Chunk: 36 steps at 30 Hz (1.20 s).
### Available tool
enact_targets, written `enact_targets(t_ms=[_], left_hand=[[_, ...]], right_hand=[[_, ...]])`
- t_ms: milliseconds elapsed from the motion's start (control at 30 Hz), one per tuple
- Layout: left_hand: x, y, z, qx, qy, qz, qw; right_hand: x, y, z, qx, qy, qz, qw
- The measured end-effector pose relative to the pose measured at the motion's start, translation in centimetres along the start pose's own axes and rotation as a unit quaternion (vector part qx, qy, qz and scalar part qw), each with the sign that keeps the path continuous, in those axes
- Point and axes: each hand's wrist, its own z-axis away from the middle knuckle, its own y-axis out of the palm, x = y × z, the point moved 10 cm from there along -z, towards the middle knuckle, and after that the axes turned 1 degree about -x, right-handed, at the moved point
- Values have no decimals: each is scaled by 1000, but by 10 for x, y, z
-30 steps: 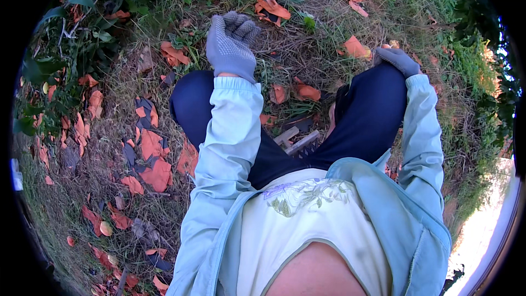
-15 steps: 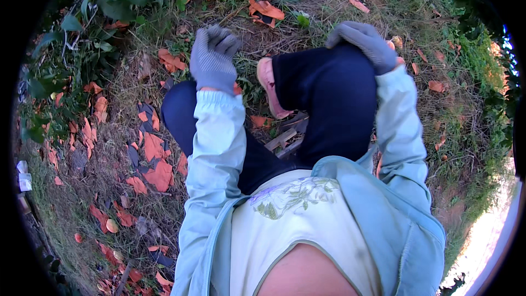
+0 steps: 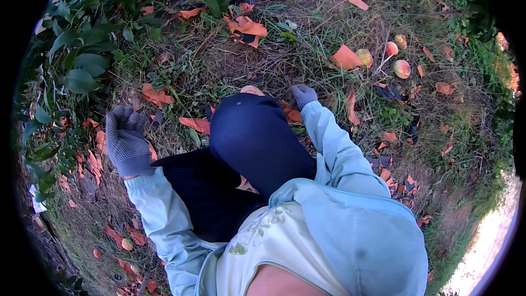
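Note:
My left hand [image 3: 129,138], in a grey glove with a dotted palm, is raised beside my bent knee at the left. Its fingers are loosely curled and apart, and the palm holds nothing visible. My right hand [image 3: 302,96], also gloved in grey, is low by the ground just right of my raised knee [image 3: 255,137]. Its fingers point down and left; what they touch, if anything, is hidden. A torn orange paper piece [image 3: 292,114] lies just below it, and another orange paper [image 3: 196,125] lies left of the knee.
Peaches [image 3: 401,69] lie in the grass at the right, near an orange paper bag [image 3: 346,57]. Leafy branches [image 3: 82,66] hang at the upper left. Torn orange and black paper scraps [image 3: 245,27] are scattered about the dry grass. A pale, bright strip [image 3: 493,230] runs along the right edge.
My body and legs have shifted and turned. The left hand has moved left and down; the right hand has left the knee and gone lower left. Peaches at the right have come into view.

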Motion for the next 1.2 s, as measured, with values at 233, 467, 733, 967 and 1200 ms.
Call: enact_targets(t_ms=[233, 467, 733, 967, 1200], left_hand=[[48, 33, -35, 86, -121, 79, 986], [49, 23, -36, 20, -123, 22, 992], [39, -5, -24, -61, -120, -17, 991], [42, -9, -31, -30, -122, -26, 992], [40, -8, -26, -41, -123, -18, 991]], right_hand=[[100, -33, -69, -188, -224, 118, 949], [144, 13, -136, -100, -189, 397, 892], [116, 16, -172, -39, -84, 441, 893], [98, 18, -135, -48, -93, 485, 868], [112, 11, -9, -144, -338, 210, 906]])
